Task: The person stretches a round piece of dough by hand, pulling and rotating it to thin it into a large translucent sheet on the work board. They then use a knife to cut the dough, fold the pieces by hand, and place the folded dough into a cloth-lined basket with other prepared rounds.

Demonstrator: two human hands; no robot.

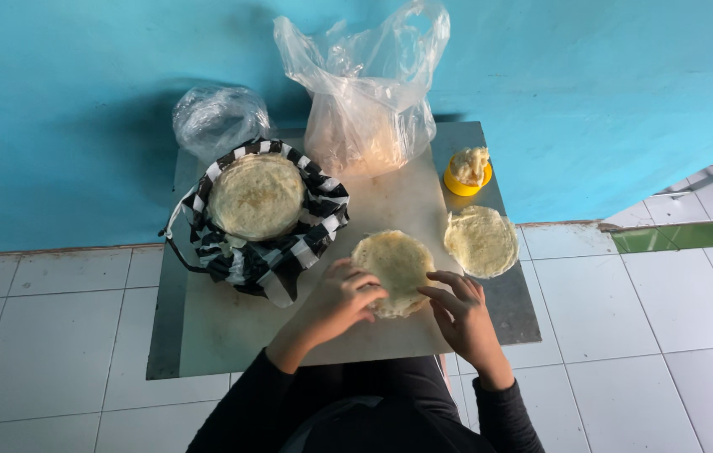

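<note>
Flatbread: a pale round flatbread (393, 267) lies on the board (231, 335) near the person's edge, at about 6 o'clock of the spread, with both hands on it.
Left hand: the left hand (341, 300) rests on the flatbread's lower left rim, fingers curled over the edge, pinching or pressing it; no full grip shows.
Right hand: the right hand (461, 312) touches the lower right rim with spread fingers, open, holding nothing.
Progress: judging by how things lie, one disc is being shaped or filled, a second disc (481, 241) already sits apart at 2 o'clock from the hands, and a stack waits in the basket, so most of the work seems left.
Basket: a striped black-and-white cloth basket (285, 252) at 10 o'clock holds a stack of round breads (256, 195), filling it to the brim.
Yellow cup: a small yellow cup (457, 184) at 1 o'clock is heaped with a pale lumpy paste (470, 164).
Big bag: a clear plastic bag (369, 92) at 12 o'clock stands open, with a pale mass in its lower half; what it is I cannot tell.
Small bag: a crumpled clear bag (218, 117) at 11 o'clock, behind the basket, looks nearly empty.
</note>
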